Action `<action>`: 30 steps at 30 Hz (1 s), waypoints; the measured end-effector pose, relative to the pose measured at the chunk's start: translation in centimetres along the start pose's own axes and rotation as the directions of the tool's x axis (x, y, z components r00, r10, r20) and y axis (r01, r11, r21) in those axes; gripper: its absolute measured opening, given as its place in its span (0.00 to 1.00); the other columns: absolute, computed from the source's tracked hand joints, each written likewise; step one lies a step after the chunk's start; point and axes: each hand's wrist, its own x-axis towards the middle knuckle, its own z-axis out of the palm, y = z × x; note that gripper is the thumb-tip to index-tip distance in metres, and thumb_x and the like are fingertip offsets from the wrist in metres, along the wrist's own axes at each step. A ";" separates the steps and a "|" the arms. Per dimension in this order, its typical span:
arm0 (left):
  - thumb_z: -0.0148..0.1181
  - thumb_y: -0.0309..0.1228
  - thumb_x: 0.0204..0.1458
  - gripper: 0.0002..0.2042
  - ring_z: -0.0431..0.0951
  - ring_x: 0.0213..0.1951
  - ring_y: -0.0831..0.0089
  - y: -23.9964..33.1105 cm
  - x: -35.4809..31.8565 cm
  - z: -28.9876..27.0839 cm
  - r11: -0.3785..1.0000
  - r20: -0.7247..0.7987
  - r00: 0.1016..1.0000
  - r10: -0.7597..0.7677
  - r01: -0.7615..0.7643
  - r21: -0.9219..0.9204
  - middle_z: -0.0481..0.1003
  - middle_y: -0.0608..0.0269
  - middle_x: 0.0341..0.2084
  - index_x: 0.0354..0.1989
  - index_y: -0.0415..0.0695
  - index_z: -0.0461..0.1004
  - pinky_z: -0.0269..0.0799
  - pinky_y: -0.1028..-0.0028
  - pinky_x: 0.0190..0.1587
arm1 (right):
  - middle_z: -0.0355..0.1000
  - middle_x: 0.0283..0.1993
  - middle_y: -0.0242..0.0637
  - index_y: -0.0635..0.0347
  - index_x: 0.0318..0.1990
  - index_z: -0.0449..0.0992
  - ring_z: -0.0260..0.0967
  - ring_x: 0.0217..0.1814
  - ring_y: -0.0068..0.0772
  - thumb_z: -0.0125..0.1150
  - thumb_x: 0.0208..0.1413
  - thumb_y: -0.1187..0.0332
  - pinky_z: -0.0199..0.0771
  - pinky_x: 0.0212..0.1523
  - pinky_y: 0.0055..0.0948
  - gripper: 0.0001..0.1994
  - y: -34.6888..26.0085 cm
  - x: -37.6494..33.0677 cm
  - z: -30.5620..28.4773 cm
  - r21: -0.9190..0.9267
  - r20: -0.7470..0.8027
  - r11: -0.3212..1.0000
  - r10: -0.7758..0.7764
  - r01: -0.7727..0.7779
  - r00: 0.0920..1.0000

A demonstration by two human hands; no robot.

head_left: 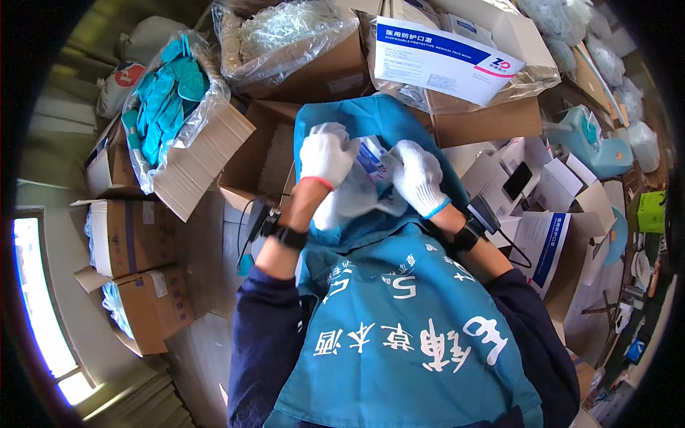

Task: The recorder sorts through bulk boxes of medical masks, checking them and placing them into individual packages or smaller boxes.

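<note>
White knitted gloves cover both my hands, which are over my lap on a blue-green apron (399,321). Between them is a small clear plastic packet (371,158) with white, blue and pink print. My left hand (328,153) has its fingers curled closed at the packet's left edge. On the other side, my right hand (419,178) pinches the packet's right edge. Something white and soft (349,203) lies just below the packet, partly under the hands; I cannot make out its kind. Folded fingers hide parts of the packet's edges.
An opened carton (189,153) at the left holds blue-green flat pieces (168,96) in a plastic liner. A carton of clear crinkled material (285,36) stands ahead, beside a white printed box (442,64). At right lie a dark phone (517,182) and opened white boxes (539,242).
</note>
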 end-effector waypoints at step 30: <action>0.57 0.24 0.42 0.07 0.74 0.25 0.61 8.3 -5.6 -3.5 0.790 0.045 0.797 0.602 -0.586 -0.178 0.71 0.61 0.23 0.31 0.46 0.76 0.70 0.64 0.29 | 0.75 0.34 0.47 0.55 0.32 0.78 0.72 0.36 0.52 0.60 0.48 0.53 0.73 0.35 0.42 0.15 -0.7 0.4 2.5 0.038 0.306 0.972 0.211 -0.234 0.928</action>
